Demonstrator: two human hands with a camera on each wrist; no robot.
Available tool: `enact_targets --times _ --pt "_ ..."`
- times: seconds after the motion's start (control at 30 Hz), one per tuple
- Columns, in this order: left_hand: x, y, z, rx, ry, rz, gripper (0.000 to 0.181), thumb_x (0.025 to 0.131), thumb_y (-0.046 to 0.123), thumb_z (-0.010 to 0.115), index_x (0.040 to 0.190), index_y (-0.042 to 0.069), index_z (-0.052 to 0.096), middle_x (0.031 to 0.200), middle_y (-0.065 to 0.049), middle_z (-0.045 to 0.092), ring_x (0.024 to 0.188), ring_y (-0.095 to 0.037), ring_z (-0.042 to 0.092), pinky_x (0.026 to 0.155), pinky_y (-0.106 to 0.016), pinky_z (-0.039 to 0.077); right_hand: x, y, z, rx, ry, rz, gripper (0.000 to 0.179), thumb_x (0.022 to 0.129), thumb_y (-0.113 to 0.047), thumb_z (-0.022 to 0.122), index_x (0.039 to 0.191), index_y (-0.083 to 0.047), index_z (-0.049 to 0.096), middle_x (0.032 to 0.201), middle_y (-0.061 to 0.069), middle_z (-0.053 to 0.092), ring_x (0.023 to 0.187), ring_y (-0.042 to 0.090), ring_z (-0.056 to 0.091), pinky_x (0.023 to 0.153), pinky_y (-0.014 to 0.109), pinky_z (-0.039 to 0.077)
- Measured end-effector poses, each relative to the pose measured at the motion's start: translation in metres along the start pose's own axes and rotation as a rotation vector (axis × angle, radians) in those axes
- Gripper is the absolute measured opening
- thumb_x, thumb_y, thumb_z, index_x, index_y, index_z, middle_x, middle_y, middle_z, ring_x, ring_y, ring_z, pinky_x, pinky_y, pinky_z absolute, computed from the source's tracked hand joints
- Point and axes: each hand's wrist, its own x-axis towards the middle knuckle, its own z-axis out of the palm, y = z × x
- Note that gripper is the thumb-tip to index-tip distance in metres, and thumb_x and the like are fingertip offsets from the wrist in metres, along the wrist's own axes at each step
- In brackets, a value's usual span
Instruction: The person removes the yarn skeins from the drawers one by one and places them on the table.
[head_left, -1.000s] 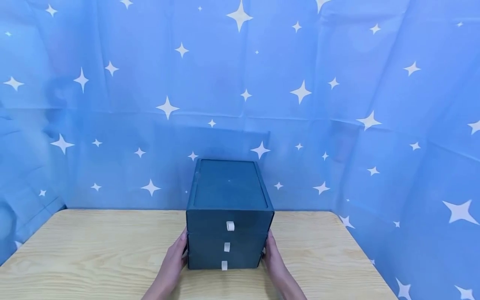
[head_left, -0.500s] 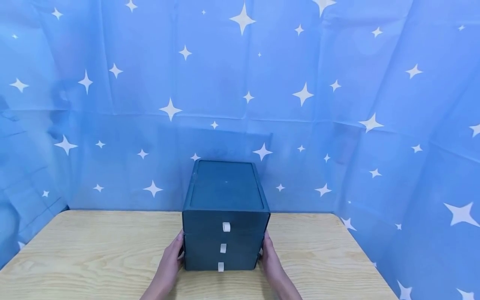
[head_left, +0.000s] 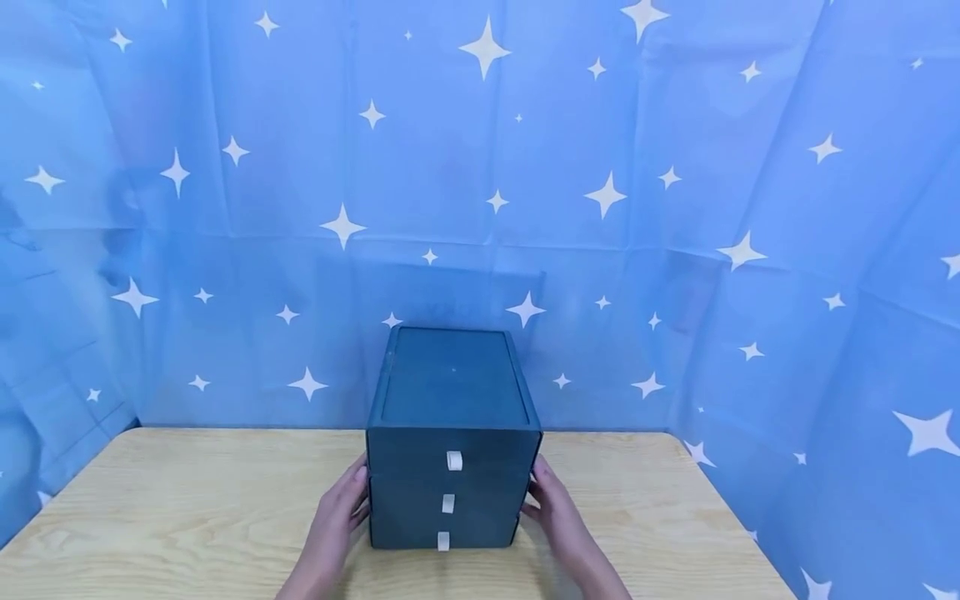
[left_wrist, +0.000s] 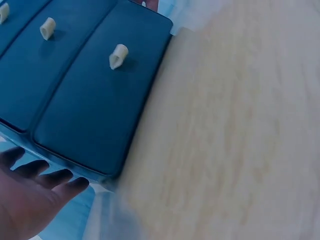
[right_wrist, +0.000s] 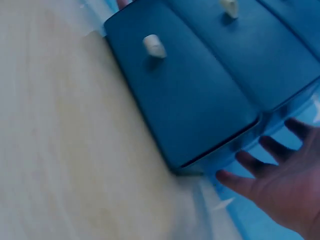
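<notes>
A dark teal drawer box (head_left: pixel 450 450) stands upright on the table, with three drawers stacked one above another. Each drawer front carries a small white pull tab (head_left: pixel 454 461). At the box's left side is my left hand (head_left: pixel 333 521); in the left wrist view its fingers (left_wrist: pixel 55 177) are spread beside the side wall. My right hand (head_left: pixel 561 517) is at the opposite side, and its fingers (right_wrist: pixel 272 147) also spread apart in the right wrist view. Whether the fingertips touch the walls I cannot tell. Neither hand grips anything.
The light wood-grain table (head_left: pixel 202 500) reaches back to a blue curtain (head_left: pixel 450 167) printed with white stars. That curtain also hangs along the left and right sides. The box stands near the middle of the table's width.
The box shifted slightly left in view between the first two frames, along with both hands. Since then my right hand has moved a little outward to the right. The view has tilted slightly.
</notes>
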Motion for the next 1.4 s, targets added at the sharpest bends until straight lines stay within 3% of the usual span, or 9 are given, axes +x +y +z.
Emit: enact_targets --times 0.2,0.37,0.47,0.57,0.73,0.83,1.07,1.27,1.4 --pt "-0.008 0.021 0.004 0.14 0.292 0.131 0.051 0.102 0.043 0.037 0.145 0.016 0.038 0.144 -0.007 0.046 0.128 -0.022 0.048 0.099 -0.028 0.046 0.001 -0.026 -0.002 0.042 0.087 -0.106 0.058 0.104 -0.047 0.019 0.154 -0.017 0.015 0.16 0.014 0.01 0.144 0.046 0.013 0.111 0.062 0.026" --pt "-0.019 0.035 0.011 0.279 0.592 0.498 0.028 0.093 0.013 0.062 0.121 0.016 0.062 0.115 0.003 0.062 0.097 -0.003 0.054 0.081 -0.008 0.042 0.004 -0.046 -0.001 0.059 0.099 -0.221 0.051 0.105 -0.042 0.018 0.153 -0.024 0.022 0.159 0.006 0.017 0.145 0.042 0.017 0.111 0.064 0.023" --pt "-0.027 0.038 0.018 0.344 0.634 0.753 0.029 0.079 -0.002 0.073 0.105 0.01 0.07 0.097 -0.001 0.066 0.081 -0.002 0.055 0.071 -0.01 0.045 0.004 -0.05 -0.001 0.08 0.091 -0.238 0.051 0.105 -0.039 0.019 0.153 -0.022 0.021 0.159 0.006 0.017 0.146 0.037 0.014 0.112 0.065 0.02" --pt "-0.033 0.043 0.031 0.387 0.564 0.874 0.027 0.072 -0.001 0.08 0.096 0.009 0.072 0.084 -0.001 0.067 0.069 -0.002 0.055 0.062 -0.01 0.045 0.008 -0.052 0.0 0.093 0.075 -0.242 0.051 0.105 -0.036 0.023 0.154 -0.022 0.019 0.16 0.004 0.015 0.147 0.031 0.011 0.115 0.053 0.023" --pt "-0.039 0.055 0.056 0.506 0.472 0.728 0.026 0.07 0.02 0.086 0.093 0.016 0.074 0.081 0.008 0.07 0.065 0.004 0.058 0.06 -0.01 0.05 0.018 -0.053 0.0 0.143 0.049 -0.246 0.053 0.104 -0.031 0.032 0.154 -0.023 0.018 0.161 -0.001 0.012 0.147 0.022 0.012 0.105 0.016 0.035" --pt "-0.037 0.058 0.065 0.578 0.468 0.657 0.029 0.069 0.029 0.086 0.094 0.019 0.075 0.083 0.012 0.072 0.068 0.005 0.061 0.063 -0.011 0.051 0.022 -0.053 0.002 0.171 0.045 -0.241 0.053 0.104 -0.03 0.034 0.154 -0.024 0.018 0.16 -0.001 0.011 0.146 0.017 0.016 0.101 0.012 0.038" --pt "-0.026 0.059 0.077 0.706 0.492 0.731 0.034 0.067 0.04 0.084 0.091 0.018 0.076 0.079 0.009 0.073 0.063 0.004 0.062 0.06 -0.009 0.05 0.025 -0.054 0.004 0.137 0.068 -0.216 0.053 0.103 -0.034 0.035 0.153 -0.027 0.019 0.16 -0.002 0.01 0.147 0.022 0.013 0.099 0.012 0.038" --pt "-0.023 0.062 0.082 0.756 0.517 0.743 0.024 0.068 0.031 0.085 0.085 0.017 0.076 0.075 0.009 0.072 0.061 0.002 0.063 0.057 -0.01 0.049 0.024 -0.054 0.006 0.1 0.089 -0.188 0.054 0.103 -0.037 0.035 0.153 -0.029 0.019 0.161 -0.001 0.009 0.147 0.025 0.014 0.107 0.025 0.033" --pt "-0.02 0.064 0.083 0.789 0.535 0.8 0.015 0.069 0.022 0.084 0.08 0.016 0.075 0.071 0.009 0.071 0.059 0.004 0.063 0.057 -0.009 0.048 0.024 -0.055 0.006 0.107 0.094 -0.199 0.053 0.103 -0.035 0.035 0.153 -0.029 0.02 0.16 0.0 0.01 0.146 0.026 0.016 0.101 0.017 0.039"
